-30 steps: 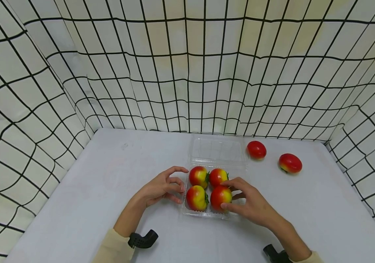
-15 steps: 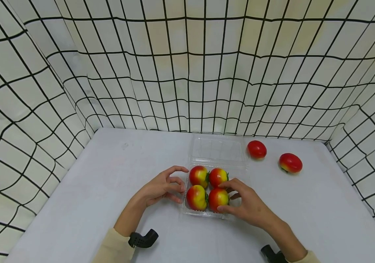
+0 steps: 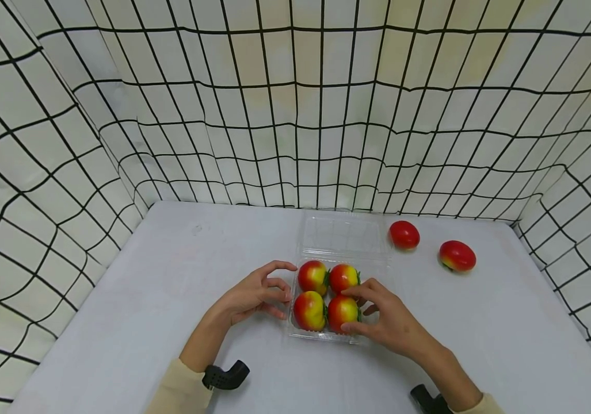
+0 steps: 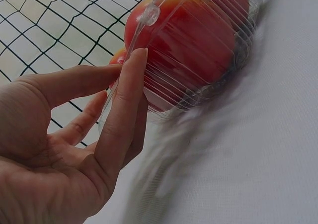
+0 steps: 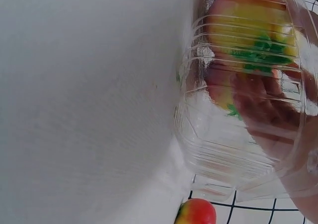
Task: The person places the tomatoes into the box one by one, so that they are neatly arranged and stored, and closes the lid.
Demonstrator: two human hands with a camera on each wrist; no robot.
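Observation:
A clear plastic clamshell box (image 3: pixel 326 338) lies with its lid (image 3: pixel 344 236) folded back. Inside are several red-and-yellow tomatoes, among them the back left (image 3: pixel 313 276), back right (image 3: pixel 343 278) and front left (image 3: pixel 309 311) ones. My left hand (image 3: pixel 260 292) pinches the box's left rim between thumb and fingers, as the left wrist view (image 4: pixel 144 40) shows. With thumb and fingertips, my right hand (image 3: pixel 391 319) holds the front right tomato (image 3: pixel 343 314) down in the box. Through the clear wall, the right wrist view shows green leaves (image 5: pixel 263 52) on a tomato and the right fingers inside.
Two more tomatoes rest on the white table (image 3: pixel 181 247), one beside the lid (image 3: pixel 404 235) and one farther right (image 3: pixel 457 256). Black netting (image 3: pixel 321 126) over pale walls encloses the back and both sides.
My right hand has shifted slightly left with the front right tomato, which now sits closer to the front left one. The left hand stays at the box's rim.

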